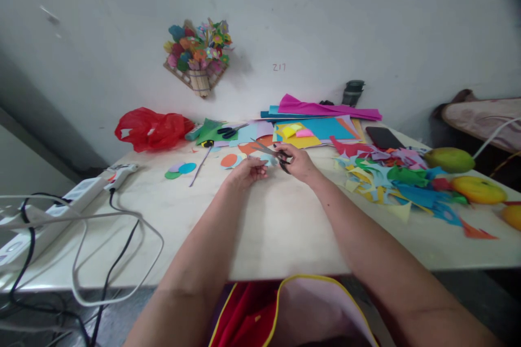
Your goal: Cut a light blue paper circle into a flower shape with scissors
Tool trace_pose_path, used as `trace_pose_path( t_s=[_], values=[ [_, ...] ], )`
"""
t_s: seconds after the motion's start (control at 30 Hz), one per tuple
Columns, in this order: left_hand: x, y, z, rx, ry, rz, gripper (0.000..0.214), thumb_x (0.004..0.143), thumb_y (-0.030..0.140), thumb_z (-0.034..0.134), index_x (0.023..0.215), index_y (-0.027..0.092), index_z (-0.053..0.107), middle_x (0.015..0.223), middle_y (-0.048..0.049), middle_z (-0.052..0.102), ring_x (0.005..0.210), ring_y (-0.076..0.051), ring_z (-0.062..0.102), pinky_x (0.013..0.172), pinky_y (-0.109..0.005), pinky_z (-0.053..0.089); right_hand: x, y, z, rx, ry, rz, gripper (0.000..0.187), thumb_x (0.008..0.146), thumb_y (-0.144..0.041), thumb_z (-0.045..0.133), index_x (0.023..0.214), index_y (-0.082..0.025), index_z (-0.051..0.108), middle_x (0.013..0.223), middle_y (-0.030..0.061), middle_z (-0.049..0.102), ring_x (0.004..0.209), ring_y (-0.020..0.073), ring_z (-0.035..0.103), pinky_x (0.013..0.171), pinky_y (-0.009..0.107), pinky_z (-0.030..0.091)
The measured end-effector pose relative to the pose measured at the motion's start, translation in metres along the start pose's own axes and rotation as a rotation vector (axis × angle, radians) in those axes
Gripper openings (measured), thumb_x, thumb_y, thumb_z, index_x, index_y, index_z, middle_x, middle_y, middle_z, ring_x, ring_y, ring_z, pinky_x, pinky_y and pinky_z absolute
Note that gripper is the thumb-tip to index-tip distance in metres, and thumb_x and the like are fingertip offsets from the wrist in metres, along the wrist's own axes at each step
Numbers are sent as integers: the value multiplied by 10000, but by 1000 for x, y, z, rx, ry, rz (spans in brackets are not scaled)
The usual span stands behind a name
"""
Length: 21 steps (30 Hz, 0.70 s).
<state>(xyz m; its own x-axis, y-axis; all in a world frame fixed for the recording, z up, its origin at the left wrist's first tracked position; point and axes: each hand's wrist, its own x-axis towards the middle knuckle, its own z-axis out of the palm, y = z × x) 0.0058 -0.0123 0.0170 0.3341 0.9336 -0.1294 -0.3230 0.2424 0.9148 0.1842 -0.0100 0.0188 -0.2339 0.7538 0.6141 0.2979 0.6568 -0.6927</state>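
Note:
My right hand is closed round the black handles of a pair of scissors, whose blades point left and stand slightly apart. Just below the blades, my left hand pinches a small light blue piece of paper, partly hidden by the fingers. An orange paper circle lies on the table left of that hand. Farther left, a blue paper circle overlaps a green one and a lilac one. Orange paper lies behind the scissors.
Colourful paper scraps heap up at right, beside a phone and mangoes. Paper sheets, a second pair of scissors and a red plastic bag lie at the back. Power strips with cables occupy the left edge.

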Motion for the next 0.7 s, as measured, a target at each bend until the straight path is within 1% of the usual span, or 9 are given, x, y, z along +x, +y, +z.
trace_pose_path(
  t_s=[0.17, 0.33, 0.4, 0.5, 0.53, 0.57, 0.6, 0.63, 0.7],
  values=[
    [5, -2, -4, -77, 7, -18, 42, 675, 101, 574, 633, 98, 577, 546, -35, 575, 454, -81, 509, 522, -248, 505, -1, 4, 4, -10, -13, 27, 435, 543, -245, 729, 947, -231, 568, 852, 21, 648, 744, 168, 591, 697, 293, 449],
    [4, -1, -4, -65, 3, -31, 60, 683, 104, 580, 624, 107, 570, 538, -29, 569, 450, -80, 507, 526, -243, 496, -4, 3, 12, -60, 47, 130, 315, 603, -189, 658, 896, -266, 575, 781, -5, 649, 754, 186, 600, 697, 313, 450],
    [2, 0, -2, -57, -5, -27, 59, 694, 136, 591, 646, 104, 581, 543, -25, 569, 450, -80, 505, 529, -247, 496, -3, 4, 14, -35, 82, 166, 312, 600, -183, 644, 891, -265, 567, 773, -6, 647, 757, 189, 600, 695, 320, 455],
    [3, 0, 0, -52, 0, -2, 215, 728, 317, 604, 693, 106, 595, 571, -28, 573, 469, -88, 516, 536, -260, 497, -1, 6, 16, 108, 125, 222, 358, 551, -195, 666, 884, -234, 541, 721, -7, 627, 707, 176, 596, 679, 312, 464],
    [4, 0, 0, -44, 28, 26, 276, 725, 383, 602, 703, 108, 596, 588, -32, 579, 488, -94, 527, 539, -262, 497, 0, 5, 16, 175, 139, 253, 378, 534, -202, 676, 882, -224, 531, 696, -12, 616, 681, 169, 593, 664, 306, 467],
    [5, -1, 0, -29, 81, 83, 298, 711, 409, 614, 721, 112, 598, 598, -29, 580, 504, -96, 533, 544, -259, 496, 0, 5, 15, 241, 148, 289, 397, 519, -212, 685, 881, -218, 523, 675, -17, 606, 655, 160, 587, 645, 297, 469],
    [6, -2, 1, -19, 130, 155, 281, 687, 392, 645, 744, 121, 597, 609, -17, 581, 523, -96, 539, 553, -256, 495, 1, 3, 15, 301, 157, 329, 415, 506, -224, 695, 881, -214, 517, 657, -22, 599, 629, 152, 579, 619, 287, 469],
    [7, -3, 1, -14, 144, 201, 265, 662, 362, 675, 762, 130, 596, 645, -14, 594, 558, -96, 551, 579, -253, 498, 1, 2, 14, 350, 165, 370, 429, 497, -237, 704, 881, -212, 515, 645, -25, 595, 607, 144, 570, 590, 277, 465],
    [8, -6, 1, 17, 84, 224, 271, 640, 331, 698, 807, 137, 608, 735, -23, 623, 644, -105, 579, 626, -250, 495, 0, -3, 12, 415, 175, 428, 448, 482, -255, 717, 882, -208, 519, 628, -31, 591, 565, 129, 553, 542, 257, 451]
  ],
)
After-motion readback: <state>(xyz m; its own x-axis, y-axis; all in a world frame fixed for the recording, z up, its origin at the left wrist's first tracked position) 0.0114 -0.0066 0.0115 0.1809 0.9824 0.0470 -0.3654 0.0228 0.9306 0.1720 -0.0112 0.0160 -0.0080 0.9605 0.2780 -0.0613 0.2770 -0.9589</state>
